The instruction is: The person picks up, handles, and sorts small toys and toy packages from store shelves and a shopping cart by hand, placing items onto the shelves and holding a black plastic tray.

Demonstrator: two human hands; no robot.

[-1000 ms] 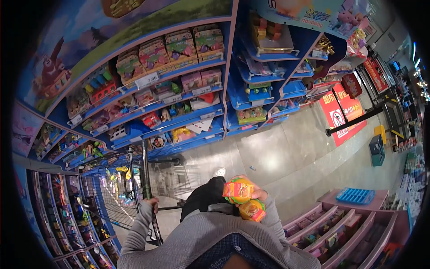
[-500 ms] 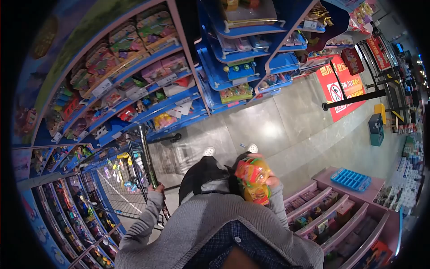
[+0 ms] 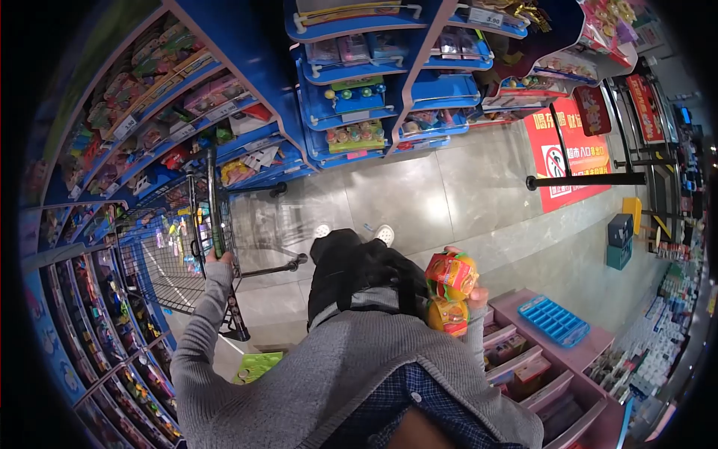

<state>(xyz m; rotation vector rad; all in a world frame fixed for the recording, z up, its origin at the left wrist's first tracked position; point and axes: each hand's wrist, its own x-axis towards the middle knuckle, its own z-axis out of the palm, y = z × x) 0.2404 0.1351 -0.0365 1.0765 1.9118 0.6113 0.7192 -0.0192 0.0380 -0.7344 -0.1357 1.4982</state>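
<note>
My left hand [image 3: 218, 262] is closed round the handlebar [image 3: 215, 217] of a black wire shopping cart [image 3: 166, 258], at the left of the view. Several small colourful items lie in or show through the cart's mesh. On the right, my right hand [image 3: 478, 296] grips two shiny, burger-shaped packages [image 3: 452, 273] in red, orange and yellow. One sits above the other, in front of my right side. The fingers are partly hidden behind the packages, and their exact contents cannot be made out.
Blue shelves [image 3: 359, 108] with toys line the far side and left. A pink divided display [image 3: 516, 367] stands close at my right, bearing a blue compartment tray [image 3: 554, 321]. Grey floor [image 3: 389, 187] lies ahead. A red floor mat [image 3: 572, 153] and a black rail [image 3: 587, 180] are farther right.
My left hand and the cart handle have shifted left and up in view. The packages have swung out to the right, away from my body. The shelves have slid left.
</note>
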